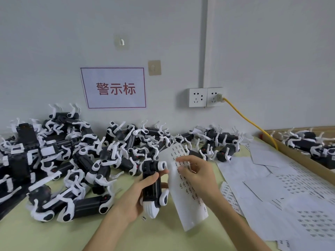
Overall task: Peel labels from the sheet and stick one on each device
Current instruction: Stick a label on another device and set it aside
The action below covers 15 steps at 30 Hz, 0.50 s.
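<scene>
**Device in the left hand, label sheet in the right**

Left hand (137, 194) wrapped round one black-and-white device (152, 185), fingers curled over its dark body, thumb on the near side. Held above the counter (54, 236), white end nearest the camera.

Right hand (197, 176) on the label sheet (188, 201), fingers bent and pinching its upper part. A long white strip, tilted, its lower end down toward the counter, rows of small dark labels along its face. Sheet just right of the device; touching it or not, impossible to tell.

One small label (143, 218) flat on the counter below the left wrist.

Behind and to the left, a heap of devices (72, 151), tangled, reaching back to the wall (54, 51). To the right, sheets of paper (272, 196) lying flat and overlapping, beside a cardboard box (299, 158) with more devices inside.

On the wall, a red-bordered sign (113, 87), a socket (206, 97) and a yellow cable (253, 124) plugged in, slanting down toward the box.
</scene>
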Each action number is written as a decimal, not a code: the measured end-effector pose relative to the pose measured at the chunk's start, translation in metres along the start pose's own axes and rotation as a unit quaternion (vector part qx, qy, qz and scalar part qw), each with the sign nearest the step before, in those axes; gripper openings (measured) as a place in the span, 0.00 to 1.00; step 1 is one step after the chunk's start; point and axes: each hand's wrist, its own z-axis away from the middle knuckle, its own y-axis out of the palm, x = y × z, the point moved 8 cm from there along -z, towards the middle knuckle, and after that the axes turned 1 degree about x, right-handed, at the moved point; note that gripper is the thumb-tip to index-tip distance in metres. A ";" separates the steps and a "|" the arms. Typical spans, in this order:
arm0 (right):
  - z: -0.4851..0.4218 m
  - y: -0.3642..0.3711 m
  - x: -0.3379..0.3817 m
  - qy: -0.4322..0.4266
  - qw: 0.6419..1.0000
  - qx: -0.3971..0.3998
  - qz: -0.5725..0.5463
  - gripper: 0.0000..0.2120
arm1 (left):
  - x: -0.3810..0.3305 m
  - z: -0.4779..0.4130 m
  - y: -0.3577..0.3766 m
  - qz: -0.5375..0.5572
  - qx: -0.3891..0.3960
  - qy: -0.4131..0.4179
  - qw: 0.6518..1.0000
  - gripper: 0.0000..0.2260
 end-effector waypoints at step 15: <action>0.006 0.009 0.020 -0.053 0.993 0.048 0.099 0.17 | -0.008 0.010 0.008 -0.029 0.081 0.013 0.996 0.35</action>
